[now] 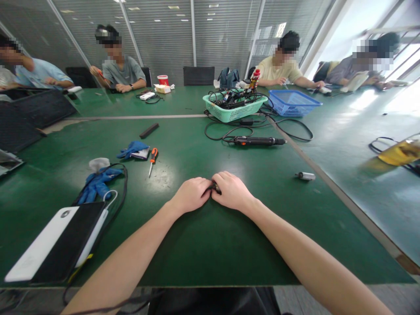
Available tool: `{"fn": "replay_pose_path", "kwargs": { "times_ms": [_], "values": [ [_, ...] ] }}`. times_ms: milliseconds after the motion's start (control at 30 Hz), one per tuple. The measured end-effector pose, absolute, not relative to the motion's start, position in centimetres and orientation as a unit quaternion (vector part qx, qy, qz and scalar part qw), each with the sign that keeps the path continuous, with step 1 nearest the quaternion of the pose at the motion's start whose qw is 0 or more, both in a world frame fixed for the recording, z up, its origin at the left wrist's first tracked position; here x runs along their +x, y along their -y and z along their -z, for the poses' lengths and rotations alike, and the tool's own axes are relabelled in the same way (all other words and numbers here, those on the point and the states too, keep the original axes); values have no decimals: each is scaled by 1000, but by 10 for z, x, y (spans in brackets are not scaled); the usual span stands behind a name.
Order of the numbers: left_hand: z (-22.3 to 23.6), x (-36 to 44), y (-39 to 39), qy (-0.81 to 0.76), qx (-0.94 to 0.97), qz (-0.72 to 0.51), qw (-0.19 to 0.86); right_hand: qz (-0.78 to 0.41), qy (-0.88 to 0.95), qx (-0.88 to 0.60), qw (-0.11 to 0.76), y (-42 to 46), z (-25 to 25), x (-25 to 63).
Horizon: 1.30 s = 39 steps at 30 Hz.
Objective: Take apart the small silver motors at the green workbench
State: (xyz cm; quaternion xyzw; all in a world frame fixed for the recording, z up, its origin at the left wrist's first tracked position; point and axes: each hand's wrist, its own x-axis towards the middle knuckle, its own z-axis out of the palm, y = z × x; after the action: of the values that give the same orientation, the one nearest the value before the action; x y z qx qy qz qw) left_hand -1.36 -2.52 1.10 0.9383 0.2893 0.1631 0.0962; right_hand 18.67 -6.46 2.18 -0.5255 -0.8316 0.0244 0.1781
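My left hand (193,194) and my right hand (232,190) meet above the green table (226,249), their fingers closed. Between them shows a small dark part (215,187), mostly covered by the fingers, so its kind is unclear. Both hands grip it. Beyond the hands lies a black electric screwdriver (256,141) with its cord. A screwdriver with an orange and black handle (152,158) rests to the left. Off to the right, a small silver cylinder (306,176) lies on its side.
Blue gloves (98,181) and a black-and-white device (54,245) with cables lie at left. A dark bar (149,131) is farther back. A green basket (231,114) full of tools and a blue basket (292,105) stand behind. Several people sit around the table.
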Motion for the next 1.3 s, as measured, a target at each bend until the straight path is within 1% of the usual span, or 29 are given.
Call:
{"fn": "replay_pose_path", "kwargs": {
  "times_ms": [467,1300],
  "values": [
    [-6,-14,23,-322,929,-166,74,-11,839,-513,180,63,-17,186],
    [-11,-15,25,-318,935,-146,57,-13,835,-522,172,59,-17,191]
  ]
}}
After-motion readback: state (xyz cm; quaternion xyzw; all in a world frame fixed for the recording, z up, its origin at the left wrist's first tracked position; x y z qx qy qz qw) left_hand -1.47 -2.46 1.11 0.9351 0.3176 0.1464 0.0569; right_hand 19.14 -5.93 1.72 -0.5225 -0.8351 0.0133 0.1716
